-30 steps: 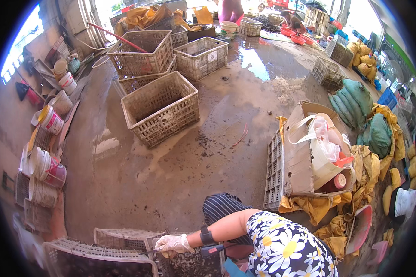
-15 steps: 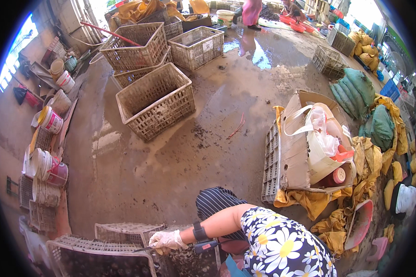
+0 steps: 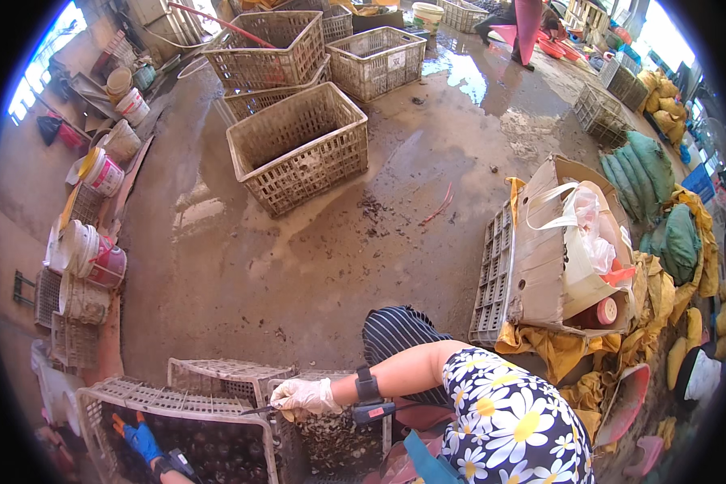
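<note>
My left hand (image 3: 143, 440), in a blue glove with orange fingertips, reaches fingers apart into a pale plastic crate (image 3: 177, 401). Dark rounded lumps (image 3: 218, 444), perhaps shellfish, fill that crate. Above the crate's right rim is my right hand (image 3: 305, 396) in a whitish glove, closed around a knife (image 3: 257, 410) whose thin dark blade points left. The handle is hidden in the fist. Under the right hand, another crate (image 3: 385, 431) holds small pale and brown pieces (image 3: 339, 442), too small to name.
Muddy crates (image 3: 298, 153) stand ahead on the wet floor. A cardboard box (image 3: 532, 266) with a white bag (image 3: 581, 282) sits at right beside yellow sacks (image 3: 653, 290). Buckets (image 3: 105, 262) line the left wall. Another person (image 3: 527, 32) stands far off.
My left hand has come into view over the crate of dark lumps. My right hand still grips the knife. The whole view has shifted, with the floor objects now farther right and higher.
</note>
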A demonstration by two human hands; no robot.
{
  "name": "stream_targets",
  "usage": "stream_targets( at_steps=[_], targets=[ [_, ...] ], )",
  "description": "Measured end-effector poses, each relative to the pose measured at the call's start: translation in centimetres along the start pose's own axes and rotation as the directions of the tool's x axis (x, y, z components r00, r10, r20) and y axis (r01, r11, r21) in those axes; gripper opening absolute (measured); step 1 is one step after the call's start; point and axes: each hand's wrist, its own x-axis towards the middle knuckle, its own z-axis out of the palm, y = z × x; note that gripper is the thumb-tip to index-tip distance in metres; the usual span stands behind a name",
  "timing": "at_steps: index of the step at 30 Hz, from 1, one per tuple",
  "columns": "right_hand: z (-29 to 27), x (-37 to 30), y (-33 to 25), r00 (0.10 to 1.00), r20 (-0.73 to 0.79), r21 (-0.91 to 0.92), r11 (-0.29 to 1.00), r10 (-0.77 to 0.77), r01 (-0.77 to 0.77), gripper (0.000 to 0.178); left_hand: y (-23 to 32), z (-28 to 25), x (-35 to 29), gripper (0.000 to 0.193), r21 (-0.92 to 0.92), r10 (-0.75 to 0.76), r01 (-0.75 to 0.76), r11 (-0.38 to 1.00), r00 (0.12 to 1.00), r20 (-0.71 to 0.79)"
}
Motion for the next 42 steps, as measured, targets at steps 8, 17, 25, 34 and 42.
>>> stream_targets(
  at_steps=[8,17,25,34,42],
  targets=[
    [-0.6,-0.1,1.5,0.998,-0.063,0.056,0.998,0.016,-0.012,0.015,4.1,2.9,-4.7,0.049,0.310,0.039,-0.062,0.949,0.996,0.078],
    [0.4,0.2,-0.4,0.999,-0.030,-0.477,0.878,0.037,-0.047,0.014,13.0,-5.5,-12.6,0.032,0.025,-0.054,0.049,0.998,0.949,0.310],
    [-1.2,0.3,0.9,0.997,0.015,-0.142,0.987,0.077,-0.074,0.019,11.1,0.0,-19.3,0.049,0.089,0.059,-0.062,0.994,0.998,0.038],
    [-0.2,-0.8,-0.4,0.994,-0.052,-0.195,0.975,0.099,-0.107,0.018,15.5,-3.8,-22.8,0.057,0.116,0.018,-0.037,0.993,0.987,0.162],
    [-0.3,-0.7,-0.7,0.993,-0.026,-0.213,0.970,0.117,-0.120,0.015,19.3,-4.4,-28.2,0.051,0.031,0.051,-0.060,0.998,0.970,0.237]
  ],
)
